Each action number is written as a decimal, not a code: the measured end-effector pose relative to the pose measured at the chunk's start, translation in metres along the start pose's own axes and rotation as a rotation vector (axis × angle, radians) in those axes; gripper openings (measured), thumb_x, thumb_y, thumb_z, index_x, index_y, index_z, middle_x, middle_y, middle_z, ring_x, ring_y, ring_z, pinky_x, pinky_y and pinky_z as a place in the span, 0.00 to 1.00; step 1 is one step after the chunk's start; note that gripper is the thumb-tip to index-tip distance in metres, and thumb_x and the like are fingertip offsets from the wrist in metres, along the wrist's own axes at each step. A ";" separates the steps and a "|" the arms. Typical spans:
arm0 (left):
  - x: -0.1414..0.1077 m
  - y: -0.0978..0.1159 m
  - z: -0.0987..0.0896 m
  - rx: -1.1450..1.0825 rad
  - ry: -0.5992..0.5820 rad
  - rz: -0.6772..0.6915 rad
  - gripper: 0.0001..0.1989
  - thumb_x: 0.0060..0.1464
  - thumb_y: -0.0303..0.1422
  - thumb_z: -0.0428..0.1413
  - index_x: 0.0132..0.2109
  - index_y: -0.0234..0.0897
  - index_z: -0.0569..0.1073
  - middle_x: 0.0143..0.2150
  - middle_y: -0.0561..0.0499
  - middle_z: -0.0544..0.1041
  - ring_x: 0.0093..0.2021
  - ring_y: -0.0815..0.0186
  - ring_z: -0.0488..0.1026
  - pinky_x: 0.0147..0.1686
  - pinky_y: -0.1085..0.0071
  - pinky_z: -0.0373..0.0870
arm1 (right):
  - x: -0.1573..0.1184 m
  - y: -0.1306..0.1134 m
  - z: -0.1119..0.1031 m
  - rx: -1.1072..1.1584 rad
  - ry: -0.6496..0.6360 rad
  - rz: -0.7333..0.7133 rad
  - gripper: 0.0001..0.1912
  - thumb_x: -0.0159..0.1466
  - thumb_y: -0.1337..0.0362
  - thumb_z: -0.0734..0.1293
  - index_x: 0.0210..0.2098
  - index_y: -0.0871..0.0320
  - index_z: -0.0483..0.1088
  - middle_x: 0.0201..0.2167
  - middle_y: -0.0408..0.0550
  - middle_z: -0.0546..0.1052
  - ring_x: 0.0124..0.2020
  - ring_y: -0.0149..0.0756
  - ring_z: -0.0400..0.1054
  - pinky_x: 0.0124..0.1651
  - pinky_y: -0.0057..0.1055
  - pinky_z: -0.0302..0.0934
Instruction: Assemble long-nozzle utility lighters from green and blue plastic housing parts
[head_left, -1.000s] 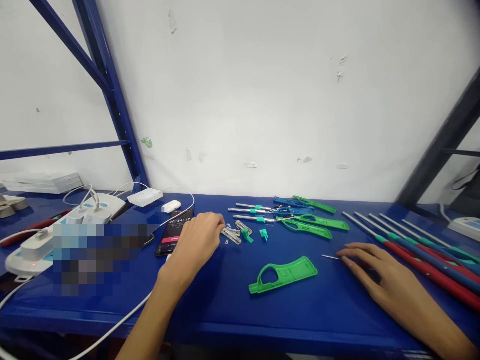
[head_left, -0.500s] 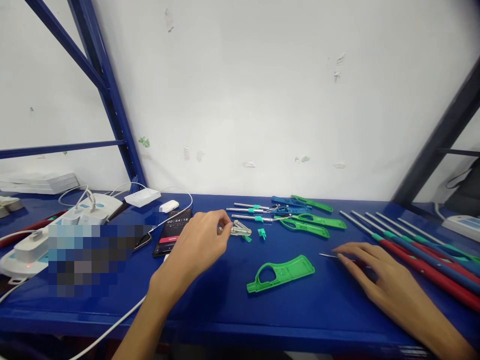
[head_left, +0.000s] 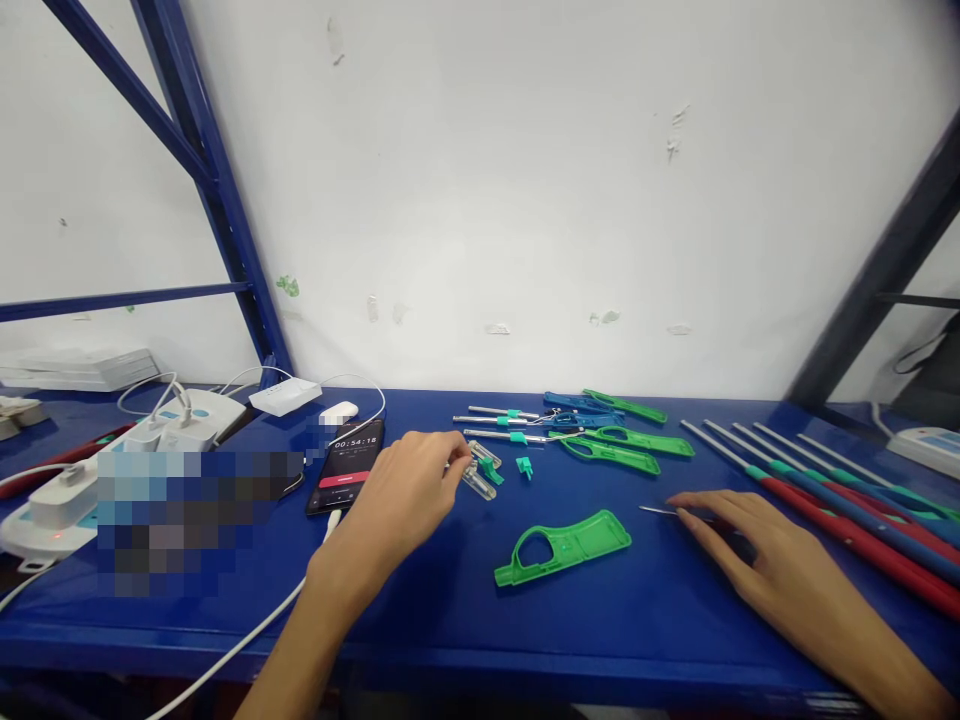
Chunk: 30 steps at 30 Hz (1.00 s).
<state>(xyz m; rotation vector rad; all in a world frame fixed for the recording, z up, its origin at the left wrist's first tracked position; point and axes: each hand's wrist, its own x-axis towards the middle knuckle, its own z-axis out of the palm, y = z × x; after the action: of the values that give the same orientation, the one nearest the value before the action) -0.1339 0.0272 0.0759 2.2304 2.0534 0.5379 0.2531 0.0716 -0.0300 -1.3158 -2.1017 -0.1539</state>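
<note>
My left hand (head_left: 420,480) is closed in a pinch at a clear plastic part (head_left: 478,482), beside another clear part and a small teal piece (head_left: 489,470). A second teal piece (head_left: 524,467) lies a little to the right. Nearer the front edge lies a green handle shell (head_left: 566,548) with a round opening. My right hand (head_left: 739,530) rests on the blue table (head_left: 420,640), its fingers around a thin metal tool (head_left: 658,511) whose tip points left.
Metal rods with teal collars (head_left: 502,436) and green and blue shells (head_left: 615,460) lie at the back. Red and blue rods (head_left: 847,530) fan out at right. A phone (head_left: 349,465), white cable and power strip (head_left: 180,430) are at left.
My left hand has moved slightly down and toward me. The clear part at its fingertips has swung away from the other clear part, showing more of the teal piece. My right hand has stayed put.
</note>
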 end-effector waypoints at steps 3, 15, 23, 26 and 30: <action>0.001 0.002 0.009 0.045 -0.055 -0.016 0.12 0.70 0.34 0.51 0.46 0.42 0.80 0.45 0.45 0.83 0.48 0.52 0.79 0.43 0.63 0.68 | -0.001 0.000 0.000 -0.003 -0.010 0.007 0.20 0.71 0.44 0.61 0.47 0.48 0.78 0.47 0.48 0.83 0.49 0.50 0.78 0.54 0.47 0.73; 0.000 -0.002 0.012 0.122 -0.195 -0.025 0.11 0.68 0.30 0.52 0.43 0.39 0.80 0.46 0.42 0.82 0.48 0.52 0.79 0.43 0.63 0.69 | 0.000 0.004 0.001 0.104 -0.078 -0.008 0.19 0.71 0.44 0.61 0.45 0.45 0.80 0.44 0.45 0.85 0.44 0.48 0.80 0.48 0.44 0.75; 0.006 -0.014 0.015 0.208 -0.137 -0.122 0.13 0.67 0.28 0.53 0.56 0.39 0.76 0.56 0.38 0.72 0.45 0.50 0.80 0.45 0.59 0.70 | -0.001 0.006 0.001 0.080 -0.079 0.001 0.20 0.71 0.44 0.61 0.45 0.45 0.80 0.45 0.45 0.85 0.45 0.49 0.80 0.49 0.45 0.75; 0.006 -0.011 0.018 0.211 -0.148 -0.102 0.13 0.68 0.29 0.54 0.56 0.40 0.75 0.55 0.39 0.71 0.45 0.50 0.80 0.44 0.60 0.70 | -0.002 0.005 0.002 0.091 -0.081 0.015 0.21 0.70 0.42 0.62 0.45 0.46 0.80 0.46 0.47 0.84 0.46 0.50 0.79 0.50 0.46 0.74; 0.008 -0.012 0.025 0.206 -0.167 -0.048 0.09 0.69 0.31 0.54 0.52 0.39 0.75 0.52 0.41 0.74 0.51 0.49 0.78 0.46 0.61 0.70 | -0.002 0.005 0.003 0.107 -0.088 0.032 0.20 0.70 0.41 0.62 0.46 0.44 0.79 0.46 0.45 0.84 0.47 0.50 0.79 0.51 0.48 0.73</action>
<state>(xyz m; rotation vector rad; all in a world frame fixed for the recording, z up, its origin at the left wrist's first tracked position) -0.1373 0.0413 0.0513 2.2365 2.1553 0.1356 0.2564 0.0736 -0.0345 -1.3129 -2.1300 0.0304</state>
